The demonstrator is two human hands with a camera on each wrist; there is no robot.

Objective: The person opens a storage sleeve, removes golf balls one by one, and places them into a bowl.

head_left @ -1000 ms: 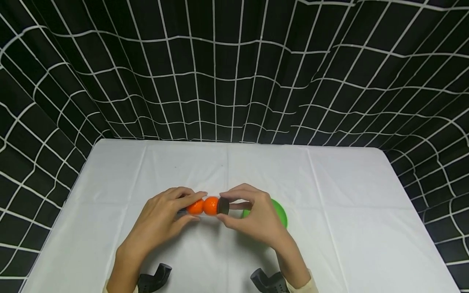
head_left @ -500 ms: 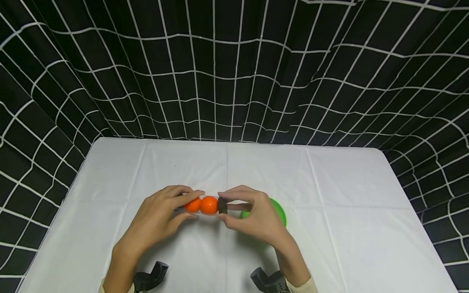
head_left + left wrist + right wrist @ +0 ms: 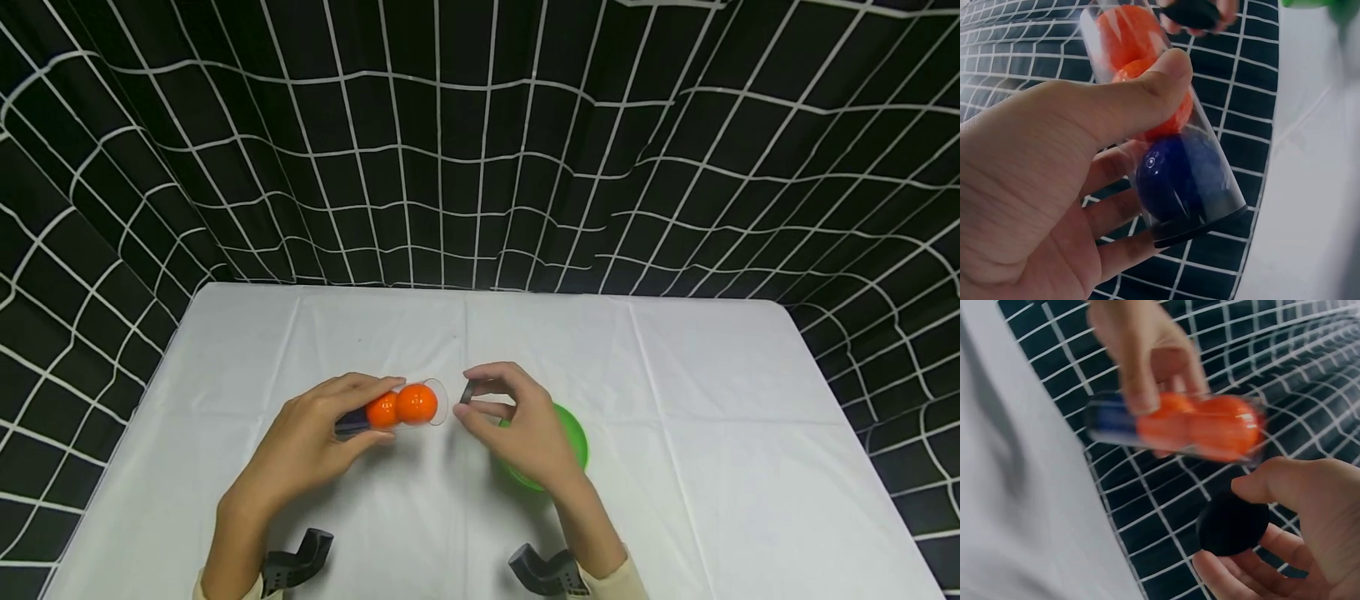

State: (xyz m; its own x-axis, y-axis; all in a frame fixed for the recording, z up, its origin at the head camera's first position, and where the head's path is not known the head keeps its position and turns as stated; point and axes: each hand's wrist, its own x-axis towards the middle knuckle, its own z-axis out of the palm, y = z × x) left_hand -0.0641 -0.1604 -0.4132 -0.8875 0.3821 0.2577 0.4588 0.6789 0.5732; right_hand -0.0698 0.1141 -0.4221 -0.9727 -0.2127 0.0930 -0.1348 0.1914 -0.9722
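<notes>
My left hand grips a clear plastic tube, thumb on one side and fingers round the other. Inside it sit two orange balls and, at the dark-based end, a blue ball. The tube's other end is uncovered and points toward my right hand. Between its thumb and fingers, my right hand pinches a round black cap, held apart from the tube. A green bowl stands on the table behind the right hand, partly hidden by it.
A white cloth covers the table. Black curtains with a white grid hang behind it and along both sides. A dark camera mount is strapped on each wrist.
The black cap has come off the tube's end and moved right with my right hand. My left hand has drawn the tube to the left and tilted its uncovered end upward.
</notes>
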